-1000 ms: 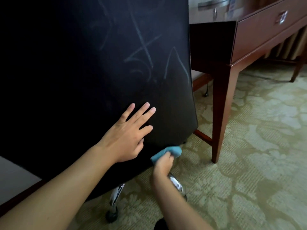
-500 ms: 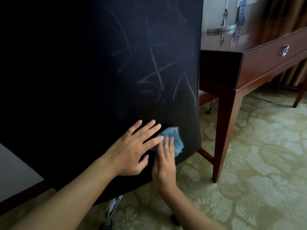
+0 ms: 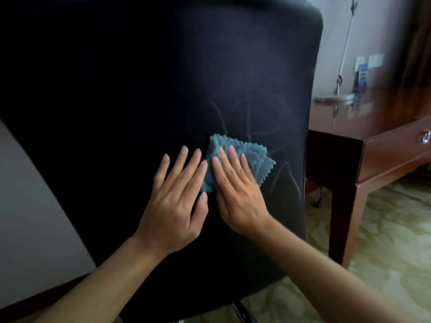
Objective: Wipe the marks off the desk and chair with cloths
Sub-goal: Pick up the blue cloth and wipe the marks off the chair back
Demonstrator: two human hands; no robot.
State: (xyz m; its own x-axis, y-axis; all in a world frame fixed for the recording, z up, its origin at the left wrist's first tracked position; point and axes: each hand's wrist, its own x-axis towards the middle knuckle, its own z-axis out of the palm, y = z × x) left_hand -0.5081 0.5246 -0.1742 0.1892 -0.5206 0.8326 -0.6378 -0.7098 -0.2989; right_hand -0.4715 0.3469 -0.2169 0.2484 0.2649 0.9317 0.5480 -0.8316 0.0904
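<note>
Dark chair back (image 3: 116, 113) with chalk marks (image 3: 284, 176), right hand (image 3: 235, 190) flat on blue cloth (image 3: 247, 150), left hand (image 3: 177, 197) flat beside it

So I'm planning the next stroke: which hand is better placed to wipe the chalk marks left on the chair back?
The right hand. It already presses the blue cloth flat on the chair back, with faint marks just beside and above it. The left hand lies bare on the chair.

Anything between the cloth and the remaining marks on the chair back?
Nothing visible. The right hand presses the blue cloth flat on the chair back; the faint marks lie bare just right and above. The left hand rests on the other side.
</note>
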